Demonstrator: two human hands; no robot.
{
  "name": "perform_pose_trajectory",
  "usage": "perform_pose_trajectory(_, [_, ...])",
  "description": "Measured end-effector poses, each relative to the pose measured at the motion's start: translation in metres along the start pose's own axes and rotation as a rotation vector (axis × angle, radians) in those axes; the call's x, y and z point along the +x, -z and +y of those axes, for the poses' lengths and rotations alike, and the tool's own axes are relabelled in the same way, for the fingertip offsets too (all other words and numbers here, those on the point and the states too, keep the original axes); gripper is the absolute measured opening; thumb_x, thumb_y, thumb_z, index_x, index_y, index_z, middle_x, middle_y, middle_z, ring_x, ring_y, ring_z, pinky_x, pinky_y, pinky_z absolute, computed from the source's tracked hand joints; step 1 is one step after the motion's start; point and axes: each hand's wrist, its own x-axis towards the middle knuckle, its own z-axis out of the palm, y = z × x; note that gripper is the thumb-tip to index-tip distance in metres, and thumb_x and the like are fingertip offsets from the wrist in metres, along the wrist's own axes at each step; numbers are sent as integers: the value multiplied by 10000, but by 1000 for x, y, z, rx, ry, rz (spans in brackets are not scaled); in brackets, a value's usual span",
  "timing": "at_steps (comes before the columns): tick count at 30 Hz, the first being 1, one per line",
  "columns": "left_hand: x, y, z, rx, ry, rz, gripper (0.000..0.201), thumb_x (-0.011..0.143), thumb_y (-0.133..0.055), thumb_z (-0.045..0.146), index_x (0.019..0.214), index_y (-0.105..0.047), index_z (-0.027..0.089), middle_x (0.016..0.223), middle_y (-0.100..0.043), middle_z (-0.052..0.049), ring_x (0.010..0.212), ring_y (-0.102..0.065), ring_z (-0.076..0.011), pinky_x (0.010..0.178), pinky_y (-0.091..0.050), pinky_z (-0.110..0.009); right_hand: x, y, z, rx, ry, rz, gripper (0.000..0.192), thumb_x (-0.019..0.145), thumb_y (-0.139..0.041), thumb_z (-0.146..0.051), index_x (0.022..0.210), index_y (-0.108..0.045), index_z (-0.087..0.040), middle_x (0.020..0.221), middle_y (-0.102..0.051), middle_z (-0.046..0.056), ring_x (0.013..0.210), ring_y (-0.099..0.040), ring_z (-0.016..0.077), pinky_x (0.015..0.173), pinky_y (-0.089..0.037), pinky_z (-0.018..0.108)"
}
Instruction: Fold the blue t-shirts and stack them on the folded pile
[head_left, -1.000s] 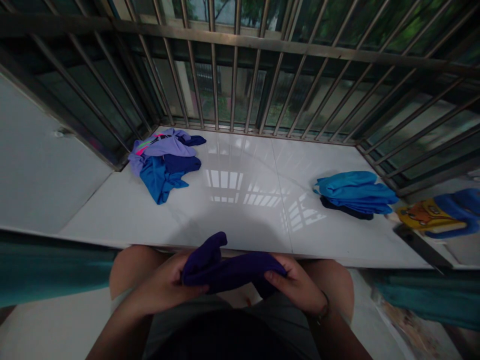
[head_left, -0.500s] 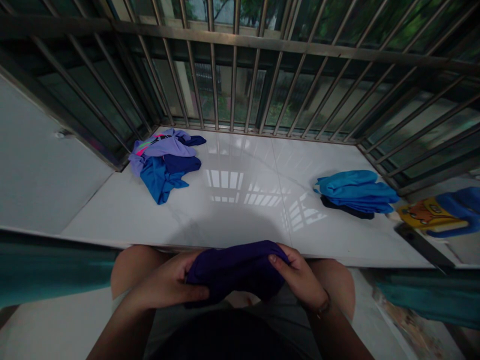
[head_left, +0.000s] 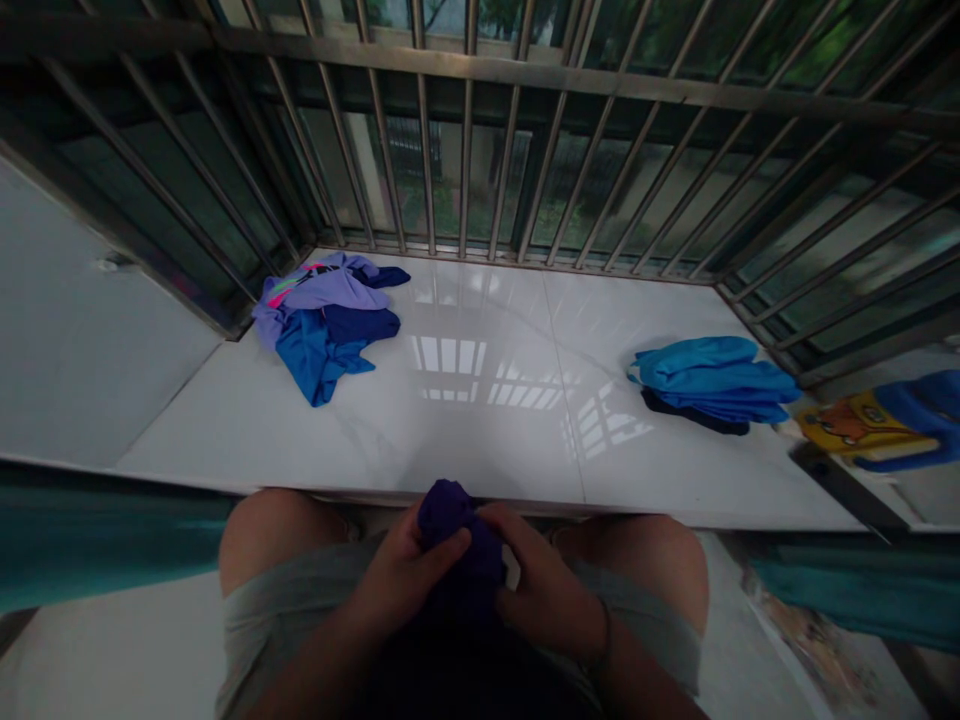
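A dark purple piece of cloth (head_left: 465, 560) is bunched up between my hands, just in front of the ledge and above my lap. My left hand (head_left: 409, 570) is closed around its left side, with the thumb lying across the front. On the other side my right hand (head_left: 544, 590) grips the cloth with bent fingers. The lower part of the cloth merges with my dark top, so its full shape is hidden and I cannot tell what garment it is.
A white tiled ledge (head_left: 480, 430) stretches ahead to a barred window (head_left: 465, 160). Crumpled purple and blue clothes (head_left: 322, 320) lie at its left, folded blue clothes (head_left: 712, 380) at its right. Beyond these are a dark phone-like object (head_left: 844, 490) and a yellow-and-blue item (head_left: 877, 420).
Stretched wide between my hands before, the purple cloth is now gathered into a narrow bundle. Both hands have come together toward the middle. The clothes on the ledge stay put.
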Motion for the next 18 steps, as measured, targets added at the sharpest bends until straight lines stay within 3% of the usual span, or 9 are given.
perform_pose_trajectory(3, [8, 1, -4, 49, -20, 35, 684, 702, -1013, 676, 1156, -819, 202, 1083, -879, -91, 1023, -833, -320, 944, -687, -421, -1, -5, 0, 10, -42, -22, 679, 931, -799, -272, 1586, -621, -273, 1558, -700, 137, 1442, -672, 320, 1264, -509, 509])
perform_pose_trajectory(10, [21, 12, -14, -83, -55, 117, 691, 775, -970, 697, 1192, -789, 177, 1076, -870, -108, 1009, -829, -307, 917, -664, -398, -1, 4, 2, 122, -5, -209, 952, 1012, -791, -566, 1799, -386, -216, 1797, -491, 188, 1657, -487, 357, 1379, -370, 548])
perform_pose_trajectory(14, [23, 14, -23, -72, -61, 108, 672, 789, -963, 686, 1200, -787, 184, 1086, -863, -102, 1042, -815, -302, 953, -647, -392, 2, -5, 3, 75, -135, -116, 807, 978, -825, -480, 1693, -544, -234, 1652, -654, 164, 1484, -648, 359, 1287, -477, 536])
perform_pose_trajectory(18, [23, 9, -31, -73, -93, 100, 579, 831, -942, 660, 1142, -790, 196, 1038, -850, -48, 1065, -800, -303, 951, -632, -356, 6, -11, 4, 66, -173, -38, 571, 1047, -690, -389, 1595, -647, -235, 1519, -747, 128, 1392, -699, 339, 1235, -511, 510])
